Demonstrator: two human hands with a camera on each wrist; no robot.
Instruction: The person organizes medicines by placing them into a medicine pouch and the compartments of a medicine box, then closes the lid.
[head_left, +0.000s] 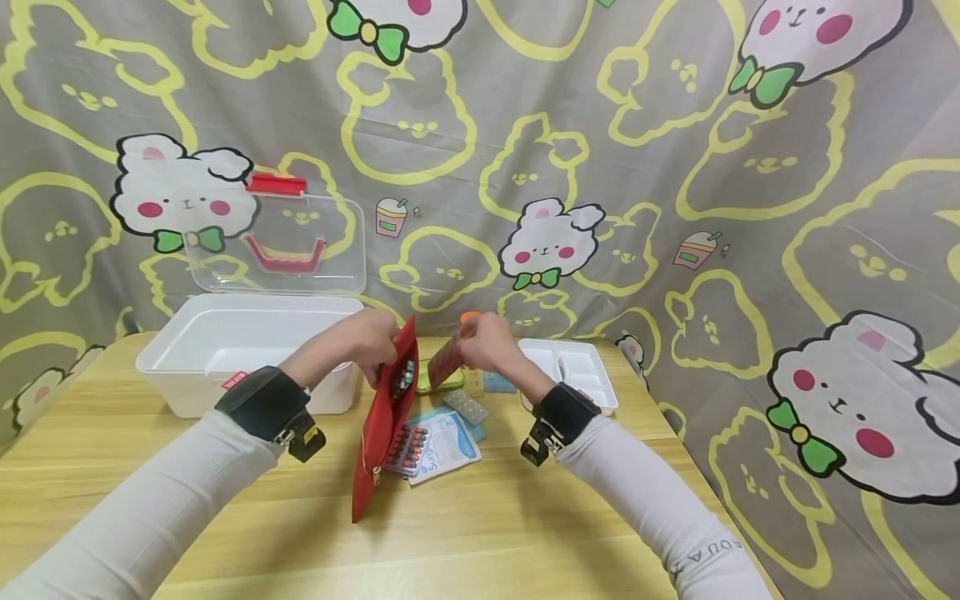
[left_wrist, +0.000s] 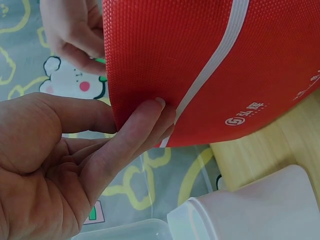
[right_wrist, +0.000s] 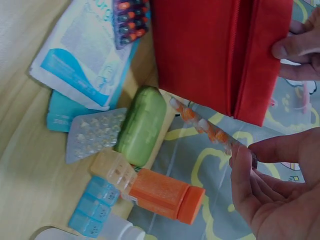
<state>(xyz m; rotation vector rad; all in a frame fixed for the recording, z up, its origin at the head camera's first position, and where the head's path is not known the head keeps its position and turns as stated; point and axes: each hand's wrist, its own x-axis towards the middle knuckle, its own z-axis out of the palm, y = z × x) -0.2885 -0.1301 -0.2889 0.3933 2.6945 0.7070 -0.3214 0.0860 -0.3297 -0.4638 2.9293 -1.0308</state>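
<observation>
— Sleeves first, white ones, coming in low over the wooden table [head_left: 225, 533]. What's the left hand [head_left: 358, 343] doing?

— Pinching the top edge of that red zip pouch [head_left: 384, 417], thumb on one face and fingers on the other, so it stands on end with its mouth held open. I'd guess that's why it is kept upright.

— And the right hand [head_left: 491, 343]?

— Gripping a blister strip of orange-and-white capsules [right_wrist: 205, 127] by one end between thumb and fingertips, the free end angled toward the pouch opening just beside it.

— Anything already inside?

— From the head view some pills show at the mouth, but I can't tell how deep they sit.

— What's under the right hand's grip?

— A green oval case [right_wrist: 142, 125], a clear blister sheet [right_wrist: 92, 134], an orange-capped bottle [right_wrist: 165, 196], a blue pill organiser [right_wrist: 95, 212]. Nearer the pouch's foot lie a red-capsule blister pack [head_left: 408, 448] and a blue-and-white packet [head_left: 446, 443].

— Behind the left hand?

— A white storage bin [head_left: 225, 350] with its clear lid [head_left: 292, 242] tipped back; a white divided tray [head_left: 573, 371] sits beyond the right wrist.
</observation>
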